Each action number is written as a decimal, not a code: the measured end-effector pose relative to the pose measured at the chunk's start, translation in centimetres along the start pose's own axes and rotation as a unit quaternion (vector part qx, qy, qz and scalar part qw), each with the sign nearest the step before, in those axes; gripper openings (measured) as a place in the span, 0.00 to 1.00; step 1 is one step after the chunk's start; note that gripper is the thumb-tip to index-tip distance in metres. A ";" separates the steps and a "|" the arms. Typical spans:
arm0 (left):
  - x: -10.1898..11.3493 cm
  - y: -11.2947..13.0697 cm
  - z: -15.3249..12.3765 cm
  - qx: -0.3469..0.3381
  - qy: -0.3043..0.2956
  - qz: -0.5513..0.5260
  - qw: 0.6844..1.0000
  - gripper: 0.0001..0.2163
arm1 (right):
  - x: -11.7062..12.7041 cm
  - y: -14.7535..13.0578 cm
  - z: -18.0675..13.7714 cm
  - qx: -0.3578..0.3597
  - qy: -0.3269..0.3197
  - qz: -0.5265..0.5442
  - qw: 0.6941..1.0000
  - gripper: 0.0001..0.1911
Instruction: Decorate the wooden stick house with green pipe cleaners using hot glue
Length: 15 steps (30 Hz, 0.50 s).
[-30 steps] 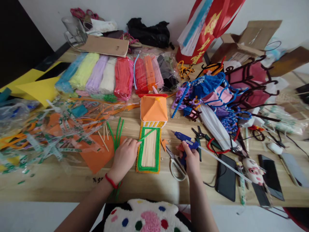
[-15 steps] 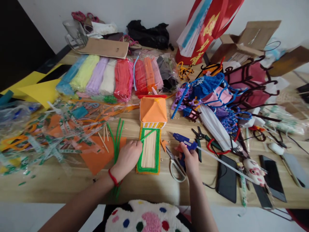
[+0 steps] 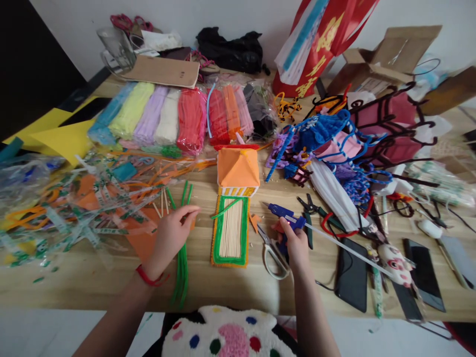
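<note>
My right hand [image 3: 293, 240] grips a blue hot glue gun [image 3: 284, 214], its nozzle pointing left and a long clear glue stick [image 3: 334, 243] trailing from its back. My left hand [image 3: 174, 230] hovers left of the small model, fingertips drawn together with nothing visible between them. Below that hand lie several green pipe cleaners [image 3: 182, 275]. The model has an orange-roofed little house [image 3: 238, 168] and a flat panel of wooden sticks [image 3: 229, 238] framed in green. Across the panel's upper left lies a loose green piece [image 3: 225, 208], slanted and overhanging the edge.
Scissors [image 3: 273, 258] and pliers [image 3: 308, 218] lie near the glue gun. Wrappers and scraps [image 3: 85, 208] cover the left side. Bundled pipe cleaners [image 3: 145, 116] line the back. Finished crafts [image 3: 334, 134], a red bag [image 3: 316, 54] and phones [image 3: 351, 275] occupy the right.
My left hand has let go of the green piece, leaving it on the panel, and moved left. My right hand stays in place with the glue gun.
</note>
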<state>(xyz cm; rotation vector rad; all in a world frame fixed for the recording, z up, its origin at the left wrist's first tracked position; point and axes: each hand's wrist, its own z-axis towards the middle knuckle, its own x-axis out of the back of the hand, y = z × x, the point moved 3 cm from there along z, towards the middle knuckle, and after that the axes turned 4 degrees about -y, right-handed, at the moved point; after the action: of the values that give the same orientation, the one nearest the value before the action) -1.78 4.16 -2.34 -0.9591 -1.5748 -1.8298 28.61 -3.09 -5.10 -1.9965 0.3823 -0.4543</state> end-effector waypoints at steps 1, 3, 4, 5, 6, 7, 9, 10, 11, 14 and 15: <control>-0.2 0.4 0.0 -0.008 -0.001 -0.014 1.000 0.10 | 0.0 0.1 0.1 -0.002 0.002 0.000 1.000 0.23; -0.7 1.1 -0.1 -0.011 -0.001 -0.029 1.000 0.08 | 0.1 0.3 0.1 -0.005 0.007 0.002 1.000 0.23; -0.8 1.5 -0.2 -0.010 0.001 -0.037 0.999 0.07 | 0.1 0.4 0.2 -0.006 0.009 0.004 1.000 0.23; -0.9 1.8 -0.2 -0.010 0.005 -0.047 0.999 0.07 | 0.1 0.4 0.2 -0.007 0.008 0.006 1.000 0.23; -1.0 2.2 -0.3 -0.012 0.008 -0.058 0.998 0.07 | 0.1 0.5 0.2 -0.008 0.007 0.006 1.000 0.23; -1.1 2.5 -0.4 -0.017 0.009 -0.067 0.998 0.08 | 0.1 0.5 0.3 -0.010 0.006 0.006 1.000 0.23; -1.1 3.0 -0.4 -0.032 0.012 -0.073 0.997 0.09 | 0.1 0.5 0.3 -0.010 0.004 0.003 1.000 0.23; -1.0 3.2 -0.5 -0.040 0.014 -0.070 0.997 0.10 | 0.1 0.5 0.3 -0.009 0.004 0.002 1.000 0.23; -1.0 3.3 -0.5 -0.046 0.018 -0.064 0.997 0.11 | 0.1 0.5 0.4 -0.008 0.004 0.003 1.000 0.23; -0.8 3.2 -0.5 -0.054 0.030 -0.042 0.997 0.14 | 0.1 0.6 0.4 -0.004 0.002 0.006 1.000 0.23; -0.8 3.1 -0.5 -0.054 0.033 -0.033 0.997 0.15 | 0.1 0.6 0.5 -0.001 0.001 0.005 1.000 0.23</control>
<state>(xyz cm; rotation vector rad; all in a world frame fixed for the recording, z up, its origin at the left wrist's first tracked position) 1.05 3.13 -1.15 -0.8937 -1.4977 -1.9901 28.88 -3.06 -5.87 -1.9947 0.3947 -0.4499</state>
